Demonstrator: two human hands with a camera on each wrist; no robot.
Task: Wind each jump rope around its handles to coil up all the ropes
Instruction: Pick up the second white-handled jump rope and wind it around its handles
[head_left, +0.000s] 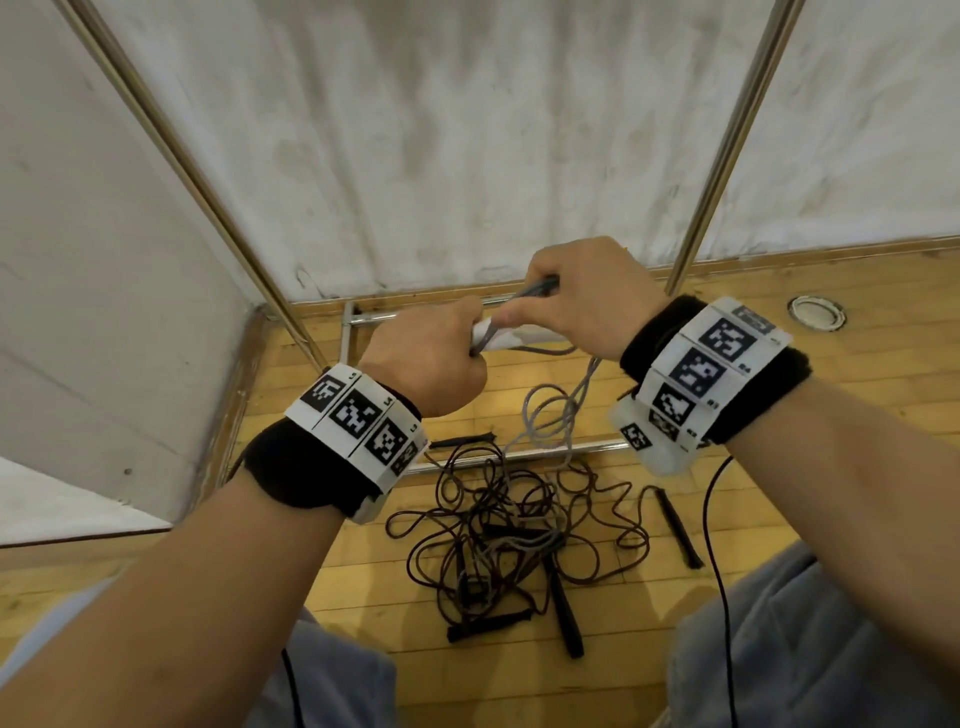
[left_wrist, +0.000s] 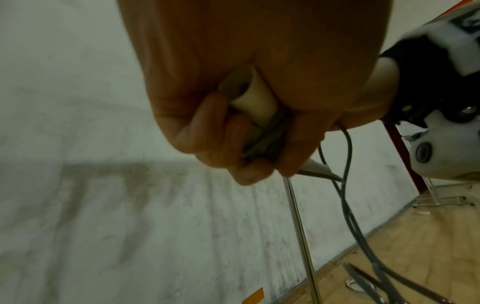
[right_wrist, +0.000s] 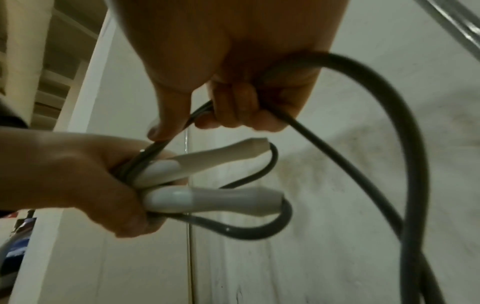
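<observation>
My left hand (head_left: 441, 358) grips two white jump-rope handles (right_wrist: 207, 181) side by side, with turns of grey rope against them. In the left wrist view the butt of a handle (left_wrist: 249, 96) sticks out of that fist (left_wrist: 233, 133). Just above the handles my right hand (head_left: 566, 301) pinches a doubled strand of the grey rope (right_wrist: 389, 144) between thumb and curled fingers (right_wrist: 233, 107). The rest of the grey rope (head_left: 550, 415) hangs in loops down to the floor. Below lies a tangle of dark ropes (head_left: 519, 525) with black handles (head_left: 678, 525).
A metal stand with slanted poles (head_left: 727, 150) and floor bars (head_left: 519, 454) straddles the wooden floor (head_left: 831, 395) in front of white walls. A round floor fitting (head_left: 816, 312) sits at the right. My knees (head_left: 831, 649) are at the bottom edge, with a thin black cable (head_left: 711, 519) hanging from my right wrist.
</observation>
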